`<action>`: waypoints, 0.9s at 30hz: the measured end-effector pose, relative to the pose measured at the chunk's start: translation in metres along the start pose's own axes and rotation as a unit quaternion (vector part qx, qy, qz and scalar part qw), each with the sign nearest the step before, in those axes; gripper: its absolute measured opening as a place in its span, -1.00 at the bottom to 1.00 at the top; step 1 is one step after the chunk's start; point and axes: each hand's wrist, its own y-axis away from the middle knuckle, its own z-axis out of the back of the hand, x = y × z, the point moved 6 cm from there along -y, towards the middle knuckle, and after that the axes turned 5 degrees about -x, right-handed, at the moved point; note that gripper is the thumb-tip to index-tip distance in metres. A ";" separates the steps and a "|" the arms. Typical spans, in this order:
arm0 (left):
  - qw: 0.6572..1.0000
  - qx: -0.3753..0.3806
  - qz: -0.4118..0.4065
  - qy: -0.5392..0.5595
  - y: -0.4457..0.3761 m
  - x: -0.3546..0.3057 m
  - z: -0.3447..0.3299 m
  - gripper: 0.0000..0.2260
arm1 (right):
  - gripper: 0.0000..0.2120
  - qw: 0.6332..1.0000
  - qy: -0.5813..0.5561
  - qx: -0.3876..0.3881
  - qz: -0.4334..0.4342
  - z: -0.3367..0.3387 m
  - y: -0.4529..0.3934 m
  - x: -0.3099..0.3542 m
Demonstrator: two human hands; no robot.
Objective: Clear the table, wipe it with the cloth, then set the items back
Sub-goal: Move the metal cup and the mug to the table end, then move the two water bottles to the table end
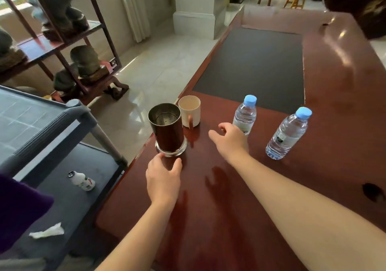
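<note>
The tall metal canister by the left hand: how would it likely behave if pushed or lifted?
The metal canister stands tall on a narrow, flared base, so a push high up would probably tip it. Its polished wall looks slippery. It seems empty inside, so likely fairly light. The left hand is open just short of its base.

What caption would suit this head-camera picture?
Both hands reach over a red table: left hand near a metal canister, right hand near a water bottle.

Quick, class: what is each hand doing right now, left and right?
Left hand: open, holding nothing, fingertips at the base of the metal canister.
Right hand: open, fingers loosely curled, holding nothing, beside the nearer water bottle.
</note>
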 end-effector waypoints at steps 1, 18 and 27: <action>1.000 0.008 -0.001 -0.009 0.008 -0.004 -0.003 -0.49 | -0.51 1.000 0.003 0.000 -0.003 0.009 0.007 -0.006; 0.987 0.115 -0.111 -0.033 0.084 -0.110 -0.093 -0.52 | -0.59 0.989 0.002 -0.105 -0.103 0.172 0.043 -0.123; 0.983 0.123 -0.125 -0.054 0.069 -0.123 -0.115 -0.49 | -0.49 0.983 0.003 -0.134 -0.128 0.187 0.029 -0.151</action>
